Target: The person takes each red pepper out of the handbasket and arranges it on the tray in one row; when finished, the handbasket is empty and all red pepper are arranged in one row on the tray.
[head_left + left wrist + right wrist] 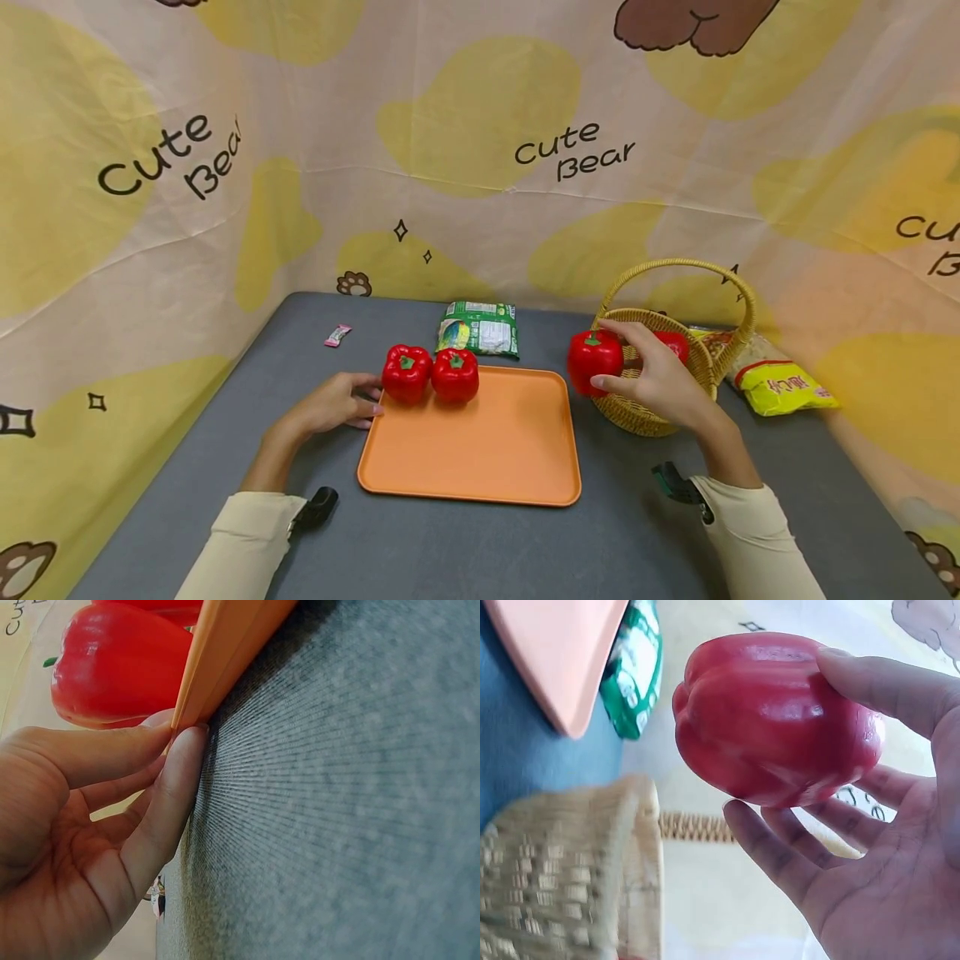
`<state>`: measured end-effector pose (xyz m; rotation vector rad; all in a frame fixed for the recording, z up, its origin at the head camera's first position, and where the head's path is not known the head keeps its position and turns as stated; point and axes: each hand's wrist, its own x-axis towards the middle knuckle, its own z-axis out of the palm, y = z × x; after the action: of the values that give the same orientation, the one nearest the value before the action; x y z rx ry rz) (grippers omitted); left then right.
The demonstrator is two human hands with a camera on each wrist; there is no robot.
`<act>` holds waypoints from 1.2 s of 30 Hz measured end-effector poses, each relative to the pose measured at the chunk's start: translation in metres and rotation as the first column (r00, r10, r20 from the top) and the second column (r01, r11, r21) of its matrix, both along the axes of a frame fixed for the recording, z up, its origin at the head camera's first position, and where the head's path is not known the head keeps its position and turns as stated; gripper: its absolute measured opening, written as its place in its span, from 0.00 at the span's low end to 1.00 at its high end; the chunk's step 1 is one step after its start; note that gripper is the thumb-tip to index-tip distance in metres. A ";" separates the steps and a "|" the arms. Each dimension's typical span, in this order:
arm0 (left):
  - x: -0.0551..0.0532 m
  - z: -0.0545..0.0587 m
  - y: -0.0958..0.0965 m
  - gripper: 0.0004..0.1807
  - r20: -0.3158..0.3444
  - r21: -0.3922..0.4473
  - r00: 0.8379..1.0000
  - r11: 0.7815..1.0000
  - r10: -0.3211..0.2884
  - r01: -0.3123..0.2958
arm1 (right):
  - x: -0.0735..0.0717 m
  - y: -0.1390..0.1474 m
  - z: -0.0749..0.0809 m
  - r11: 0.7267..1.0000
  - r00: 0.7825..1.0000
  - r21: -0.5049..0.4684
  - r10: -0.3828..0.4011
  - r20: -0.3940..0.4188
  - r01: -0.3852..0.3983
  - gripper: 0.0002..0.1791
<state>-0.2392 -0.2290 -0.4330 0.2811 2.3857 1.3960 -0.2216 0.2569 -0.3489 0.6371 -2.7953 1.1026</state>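
Note:
My right hand holds a red bell pepper between thumb and fingers, raised at the near left side of a wicker basket. In the right wrist view that bell pepper is above the basket's rim. Two more red bell peppers, a left one and a right one, sit side by side at the far left of an orange tray. At the tray's left edge, my left hand pinches the rim with thumb and fingers, as the left wrist view shows close up.
Inside the basket lies another red item, partly hidden by my right hand. A green packet lies behind the tray. A small pink-wrapped sweet is at the back left. Beside the basket lies a yellow packet. A printed cloth surrounds the table.

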 end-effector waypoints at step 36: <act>0.000 0.000 -0.001 0.32 -0.004 0.007 1.000 1.000 -0.020 0.020 | -0.021 -0.096 -0.043 0.993 0.995 -0.102 0.067 0.073 -0.060 0.46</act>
<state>-0.2390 -0.2299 -0.4328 0.3092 2.3754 1.3965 -0.2431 0.1606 -0.3922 0.6924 -2.7790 1.2959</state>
